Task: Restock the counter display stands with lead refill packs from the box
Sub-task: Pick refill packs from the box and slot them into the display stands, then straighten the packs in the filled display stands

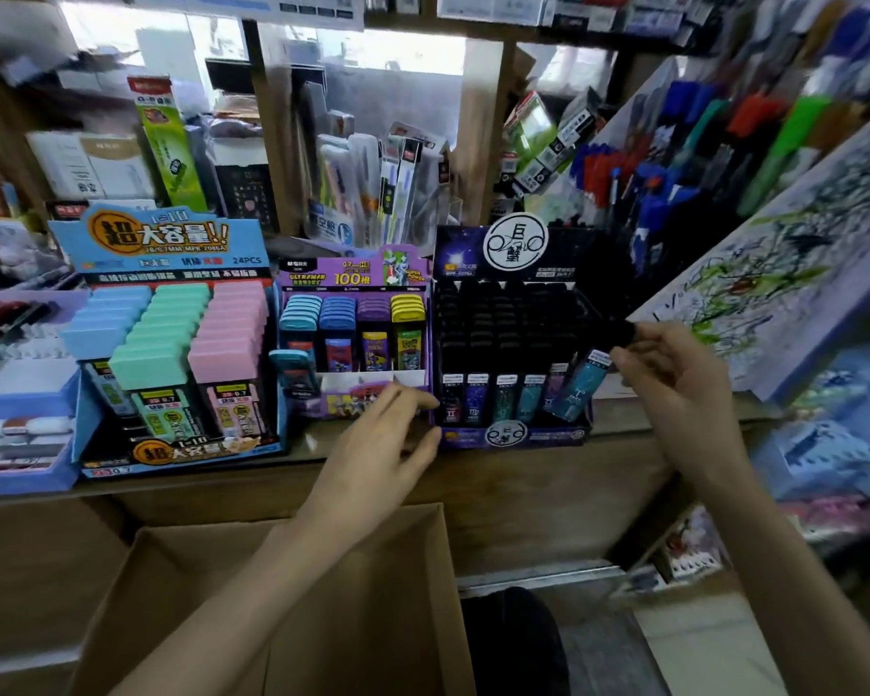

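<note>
Nearly done, I judge: right hand (674, 389) pinches a teal lead refill pack (584, 385) at the three-o'clock end of the dark stand (548, 436), left hand (387, 439) loose and empty (every stand looks full), box (211, 585) at six o'clock showing bare cardboard.

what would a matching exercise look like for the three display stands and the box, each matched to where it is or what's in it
Things
1. blue stand
2. purple stand
3. black stand
4. cardboard box

Descriptions
A. sits below the counter, open at the top
B. holds packs with pale blue, green and pink caps
C. the right hand pinches a teal pack at its front right corner
D. stands between the other two stands

Pairs: 1-B, 2-D, 3-C, 4-A
</note>
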A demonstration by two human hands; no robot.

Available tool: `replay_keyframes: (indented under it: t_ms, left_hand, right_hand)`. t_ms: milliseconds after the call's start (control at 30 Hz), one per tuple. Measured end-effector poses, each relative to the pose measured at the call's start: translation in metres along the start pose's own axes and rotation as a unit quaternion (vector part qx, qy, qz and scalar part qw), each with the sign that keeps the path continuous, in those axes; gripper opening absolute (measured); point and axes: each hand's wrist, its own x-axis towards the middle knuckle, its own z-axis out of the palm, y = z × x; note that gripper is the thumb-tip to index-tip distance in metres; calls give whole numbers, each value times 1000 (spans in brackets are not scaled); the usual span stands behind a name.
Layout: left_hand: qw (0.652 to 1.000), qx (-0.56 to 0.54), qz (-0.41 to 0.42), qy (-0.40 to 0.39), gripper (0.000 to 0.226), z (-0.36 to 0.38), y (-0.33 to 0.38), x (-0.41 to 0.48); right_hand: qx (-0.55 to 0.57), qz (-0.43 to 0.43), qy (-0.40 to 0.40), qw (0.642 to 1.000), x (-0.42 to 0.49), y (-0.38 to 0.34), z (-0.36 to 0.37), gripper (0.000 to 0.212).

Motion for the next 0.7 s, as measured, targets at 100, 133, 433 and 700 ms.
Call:
replay_keyframes:
  t_ms: [100, 133, 433, 700]
  left_hand:
    - [997, -57, -52, -12, 29, 19, 0, 8]
    - [995, -69, -65, -6, 26, 23, 0, 9]
    - [993, -68, -82, 48, 21, 36, -3, 14]
    - [985, -97, -107, 91, 46, 35, 2, 16]
  right_hand:
    - [-28, -10, -26, 999, -1, 10, 6, 17]
    - [-35, -15, -33, 999, -1, 11, 8, 19]
    - [-95, 12, -70, 993, 2, 13, 13, 21]
    - [-151, 35, -7, 988, -2, 16, 18, 24]
